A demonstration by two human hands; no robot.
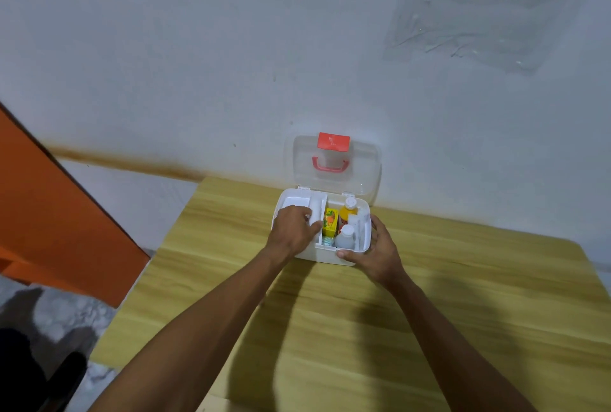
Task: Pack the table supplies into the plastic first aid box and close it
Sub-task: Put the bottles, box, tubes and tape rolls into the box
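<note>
First aid box (317, 255) stands open and loaded, left hand (292, 229) gripping its inner tray (292, 202), right hand (380, 253) clasping its corner; next move, probably: seat tray, lower lid (363, 166).

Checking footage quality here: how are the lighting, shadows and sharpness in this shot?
Head view: soft, dim light with no harsh glare; the arms cast broad dark shadows across the table; wide-angle stretch shows toward the edges; the box contents look slightly soft with unreadable labels, and the clear lid is hazy.
</note>
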